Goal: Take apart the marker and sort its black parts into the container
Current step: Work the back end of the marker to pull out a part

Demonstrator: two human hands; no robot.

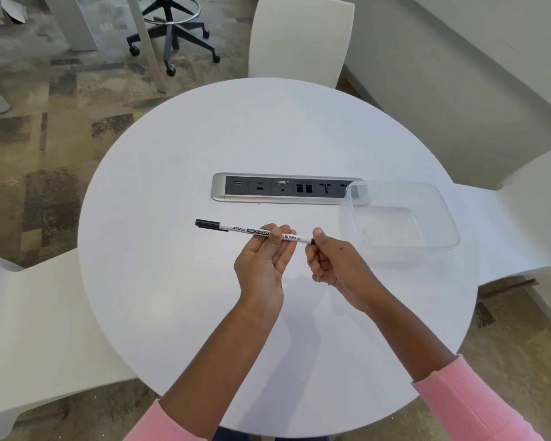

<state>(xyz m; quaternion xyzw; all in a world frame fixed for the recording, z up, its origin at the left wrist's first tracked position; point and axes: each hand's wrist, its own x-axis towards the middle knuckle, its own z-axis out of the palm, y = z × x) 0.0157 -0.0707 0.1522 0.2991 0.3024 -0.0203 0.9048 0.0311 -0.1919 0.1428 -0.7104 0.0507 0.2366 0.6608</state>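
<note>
Your left hand holds the marker in the middle. Your right hand pinches its black end. Pull straight, toward the box beside the marker.

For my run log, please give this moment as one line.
left hand holds white marker; right hand pinches its black end plug; black cap on; clear plastic container holds no parts

left sleeve: pink knit with fine lengthwise ribbing, its cuff ending on the forearm.
right sleeve: same pink ribbed knit, its cuff also ending on the forearm.
left hand: bare.
right hand: bare.
</note>
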